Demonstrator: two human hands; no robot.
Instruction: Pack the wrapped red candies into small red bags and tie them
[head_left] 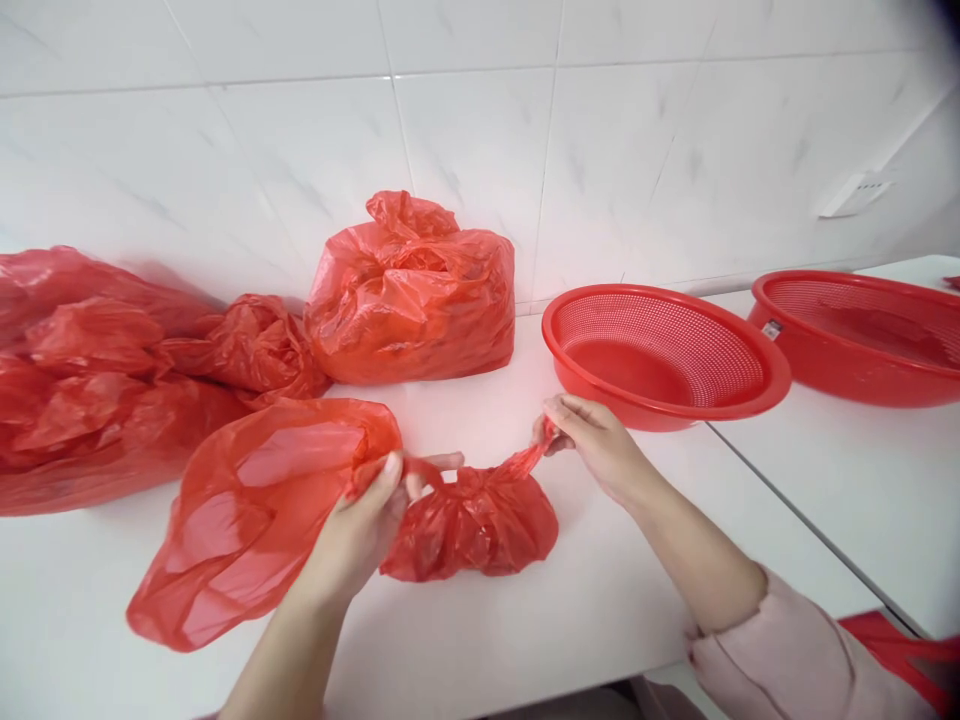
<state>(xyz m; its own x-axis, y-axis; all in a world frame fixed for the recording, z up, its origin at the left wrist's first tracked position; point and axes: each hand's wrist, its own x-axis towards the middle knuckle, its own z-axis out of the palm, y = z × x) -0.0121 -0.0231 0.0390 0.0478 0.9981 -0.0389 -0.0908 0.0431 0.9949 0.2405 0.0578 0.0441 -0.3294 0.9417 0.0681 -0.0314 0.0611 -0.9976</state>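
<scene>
A small filled red plastic bag (472,525) lies on the white counter (525,640) in front of me. My left hand (367,525) pinches its left handle, and my right hand (592,440) pinches its right handle; both handles are pulled apart and taut. A loose, mostly empty red bag (240,520) lies under and beside my left hand.
A fuller red bag (412,295) stands against the tiled wall. More red bags (97,390) are heaped at the left. A red plastic colander (664,350) sits just beyond my right hand, and a second red basin (862,335) stands at the far right.
</scene>
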